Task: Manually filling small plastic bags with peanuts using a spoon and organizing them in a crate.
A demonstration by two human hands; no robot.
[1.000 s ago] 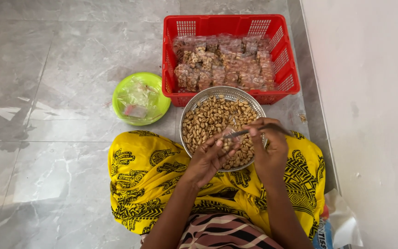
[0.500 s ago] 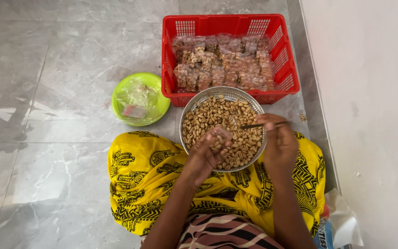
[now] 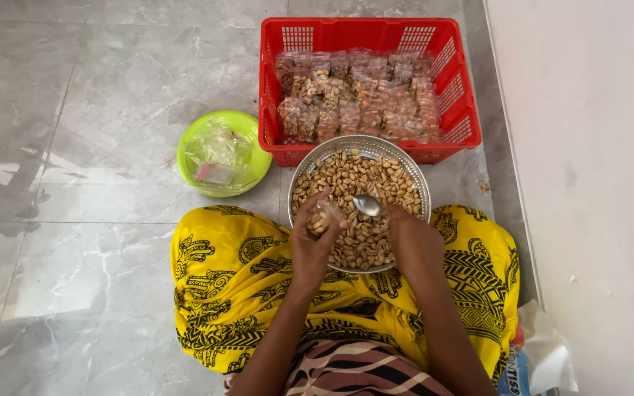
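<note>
Head view: your right hand (image 3: 414, 238) has brought its spoon (image 3: 367, 205) beside the small bag (image 3: 322, 218) your left hand (image 3: 311, 242) pinches. One metal bowl (image 3: 421, 187), one red basket (image 3: 464, 103), one green bowl (image 3: 188, 143).

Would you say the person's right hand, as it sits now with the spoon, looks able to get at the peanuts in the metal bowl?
Probably yes. The right hand holds the spoon right over the peanuts in the open metal bowl; nothing covers them, and the left hand with its small bag sits to one side.
</note>
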